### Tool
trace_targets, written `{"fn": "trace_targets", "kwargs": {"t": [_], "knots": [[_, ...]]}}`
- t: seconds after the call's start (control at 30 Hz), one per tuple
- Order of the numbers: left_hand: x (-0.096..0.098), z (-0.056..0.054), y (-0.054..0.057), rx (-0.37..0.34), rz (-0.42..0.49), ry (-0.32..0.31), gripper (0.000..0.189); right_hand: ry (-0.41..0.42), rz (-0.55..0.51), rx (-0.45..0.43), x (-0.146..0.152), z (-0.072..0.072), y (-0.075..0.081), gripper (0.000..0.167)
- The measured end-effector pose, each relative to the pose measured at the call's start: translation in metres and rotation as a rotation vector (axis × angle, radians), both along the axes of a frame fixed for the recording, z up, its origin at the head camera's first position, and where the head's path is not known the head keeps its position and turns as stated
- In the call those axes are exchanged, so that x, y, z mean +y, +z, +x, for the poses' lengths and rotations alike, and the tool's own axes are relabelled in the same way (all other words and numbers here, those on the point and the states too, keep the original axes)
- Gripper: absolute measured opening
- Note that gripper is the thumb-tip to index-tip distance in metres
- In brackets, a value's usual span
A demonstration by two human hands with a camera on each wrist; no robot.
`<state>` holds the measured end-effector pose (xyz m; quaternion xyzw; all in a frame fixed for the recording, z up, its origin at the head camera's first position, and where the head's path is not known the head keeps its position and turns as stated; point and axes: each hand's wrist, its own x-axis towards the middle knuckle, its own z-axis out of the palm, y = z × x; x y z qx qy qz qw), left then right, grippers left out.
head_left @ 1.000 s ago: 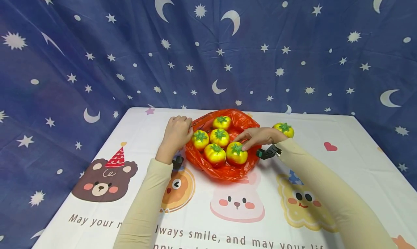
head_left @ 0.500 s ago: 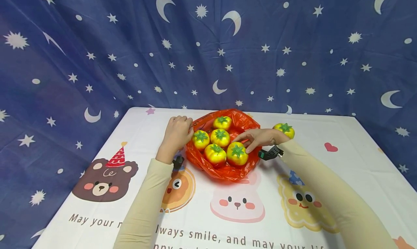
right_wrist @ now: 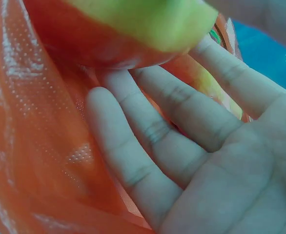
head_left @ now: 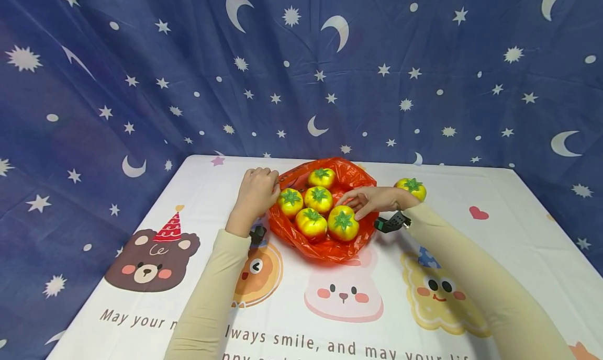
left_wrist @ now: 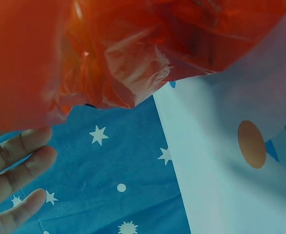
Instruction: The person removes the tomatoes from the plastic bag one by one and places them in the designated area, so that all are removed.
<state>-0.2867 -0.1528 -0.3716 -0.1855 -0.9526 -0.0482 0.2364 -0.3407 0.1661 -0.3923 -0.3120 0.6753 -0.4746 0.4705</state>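
Note:
A red plastic bag (head_left: 332, 252) lies with its mouth wide on the table, several yellow-red tomatoes with green star-shaped leaves inside. My left hand (head_left: 256, 190) pinches the bag's left rim; in the left wrist view three of its fingers (left_wrist: 23, 163) stand loose below the red film. Over the bag's right side, my right hand (head_left: 372, 198) holds the front-right tomato (head_left: 343, 224), thumb at its upper right edge. The right wrist view shows the fingers (right_wrist: 138, 136) reaching under this tomato (right_wrist: 133, 29), their tips partly hidden.
One more tomato (head_left: 411, 188) sits on the table behind my right wrist. The white printed tablecloth (head_left: 155, 203) ends at a blue star-patterned curtain (head_left: 301, 88). Each wrist carries a black camera, such as the right wrist camera (head_left: 392, 222).
My right thumb has slid from the top of the front-right tomato to its right edge, and that tomato has tilted slightly. My left hand has stayed on the bag's rim.

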Motion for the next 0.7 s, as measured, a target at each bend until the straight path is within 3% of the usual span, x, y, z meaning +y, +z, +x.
{"fn": "trace_targets", "kwargs": {"t": [0.27, 0.7], "knots": [[-0.0003, 0.0001, 0.0001, 0.000, -0.003, -0.001, 0.011, -0.021, 0.003, -0.008, -0.0015, 0.0030, 0.0045, 0.036], [0.0004, 0.0011, 0.0011, -0.003, -0.005, 0.004, 0.011, -0.015, -0.007, 0.015, -0.0021, 0.0046, 0.0028, 0.045]]}}
